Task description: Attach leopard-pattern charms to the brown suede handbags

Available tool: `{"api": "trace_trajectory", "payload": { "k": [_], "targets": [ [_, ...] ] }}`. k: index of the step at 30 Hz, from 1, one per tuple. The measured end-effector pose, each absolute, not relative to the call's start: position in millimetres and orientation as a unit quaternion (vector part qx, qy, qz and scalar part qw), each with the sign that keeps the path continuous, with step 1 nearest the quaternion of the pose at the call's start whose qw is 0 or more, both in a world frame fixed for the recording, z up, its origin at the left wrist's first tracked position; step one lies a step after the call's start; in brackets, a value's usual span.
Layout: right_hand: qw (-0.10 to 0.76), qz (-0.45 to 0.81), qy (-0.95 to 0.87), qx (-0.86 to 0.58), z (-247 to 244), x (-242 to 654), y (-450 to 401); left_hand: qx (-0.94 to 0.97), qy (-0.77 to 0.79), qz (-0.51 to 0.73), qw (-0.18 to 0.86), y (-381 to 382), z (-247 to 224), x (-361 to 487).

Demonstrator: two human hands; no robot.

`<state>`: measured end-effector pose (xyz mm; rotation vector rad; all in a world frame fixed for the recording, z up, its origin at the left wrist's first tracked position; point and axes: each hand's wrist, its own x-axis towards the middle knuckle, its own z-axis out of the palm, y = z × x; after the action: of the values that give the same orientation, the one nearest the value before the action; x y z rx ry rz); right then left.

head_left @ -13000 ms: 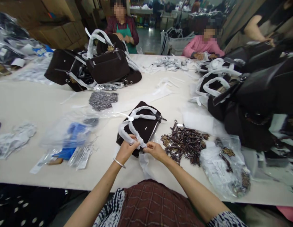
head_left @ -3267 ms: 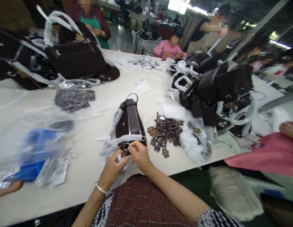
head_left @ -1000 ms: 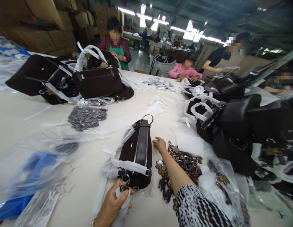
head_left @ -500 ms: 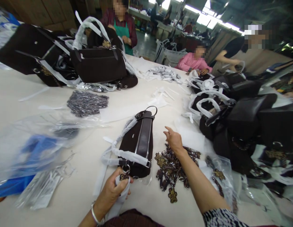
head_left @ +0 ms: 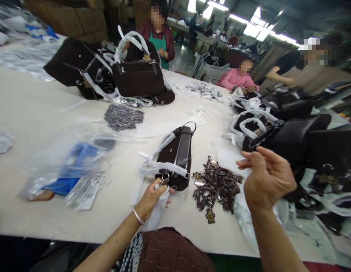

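A dark brown handbag (head_left: 171, 153) lies on the table before me, its straps (head_left: 166, 166) wrapped in white paper. My left hand (head_left: 158, 194) grips the white-wrapped strap end (head_left: 160, 206) just below a metal ring (head_left: 165, 178) at the bag's near end. What else lies under those fingers is hidden. My right hand (head_left: 267, 177) is raised over the table's right side, fingers loosely bent and apart, with nothing visible in them. Between the bag and that hand is a heap of dark charms (head_left: 218, 187); a leopard-print flower charm (head_left: 210, 216) lies at its near edge.
Several dark bags pile up at right (head_left: 303, 132) and back left (head_left: 138, 79). On the left lie a bundle of dark wrapped strips (head_left: 124, 117), blue plastic (head_left: 79, 158) and silvery strips (head_left: 84, 190). Across the table are co-workers, one in a green apron (head_left: 160, 45), one in pink (head_left: 238, 79).
My right hand has moved from above the charm heap to the right and up. My left hand still holds the strap end. The view has shifted, showing more of the table's left and near edge.
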<state>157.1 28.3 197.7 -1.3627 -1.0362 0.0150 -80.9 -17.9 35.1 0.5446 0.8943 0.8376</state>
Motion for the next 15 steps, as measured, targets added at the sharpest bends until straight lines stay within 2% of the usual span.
{"api": "trace_trajectory", "payload": {
  "k": [3,6,9,15],
  "targets": [
    [0.54,-0.029,-0.578,-0.611,172.2,122.4,-13.6,0.134,0.342,0.382,0.848,-18.5,45.3,-81.3],
    [0.412,-0.047,-0.742,-0.527,127.9,99.2,-42.0,0.017,0.262,0.348,0.9,-16.4,55.7,-84.1],
    [0.388,-0.01,-0.795,-0.467,92.1,87.7,-60.9,-0.062,0.216,0.323,0.919,-13.5,64.3,-86.2],
    [0.364,0.104,-0.756,-0.534,76.3,93.4,-82.1,-0.075,0.301,0.375,0.873,-13.6,66.8,-76.5]
  ]
}}
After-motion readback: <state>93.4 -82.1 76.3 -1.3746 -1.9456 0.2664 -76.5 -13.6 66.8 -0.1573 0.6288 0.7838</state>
